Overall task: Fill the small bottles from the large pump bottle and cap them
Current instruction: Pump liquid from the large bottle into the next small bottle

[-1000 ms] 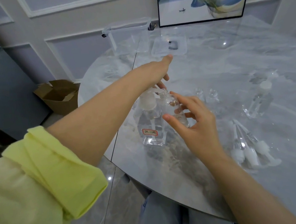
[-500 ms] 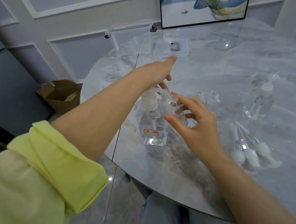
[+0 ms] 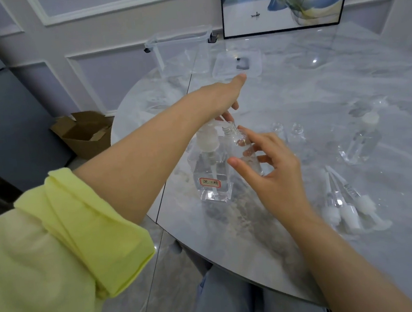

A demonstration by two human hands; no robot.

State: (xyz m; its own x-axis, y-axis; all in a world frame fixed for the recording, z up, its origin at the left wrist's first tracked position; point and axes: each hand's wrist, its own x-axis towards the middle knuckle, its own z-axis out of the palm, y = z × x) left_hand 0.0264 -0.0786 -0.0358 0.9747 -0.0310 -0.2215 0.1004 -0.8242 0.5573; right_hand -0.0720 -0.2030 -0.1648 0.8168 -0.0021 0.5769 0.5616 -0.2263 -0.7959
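Note:
The large clear pump bottle (image 3: 211,180) with a red-edged label stands near the table's left edge. My left hand (image 3: 219,96) rests on top of its white pump head (image 3: 207,140), with the fingers curled down by the nozzle and the index finger stretched out. My right hand (image 3: 274,174) holds a small clear bottle (image 3: 243,149) tilted, its open neck right at the nozzle. Two more open small bottles (image 3: 278,130) (image 3: 297,132) stand just behind my right hand. To the right stands a small bottle with a white cap (image 3: 360,141).
Several loose white pump caps (image 3: 346,210) lie on the marble table (image 3: 208,243) right of my right forearm. A clear plastic box (image 3: 179,50) and its lid (image 3: 236,65) sit at the far edge below a framed picture (image 3: 283,0). A cardboard box (image 3: 84,132) is on the floor at left.
Both hands stay where they were, on the pump head and on the small bottle. Only the view has shifted slightly.

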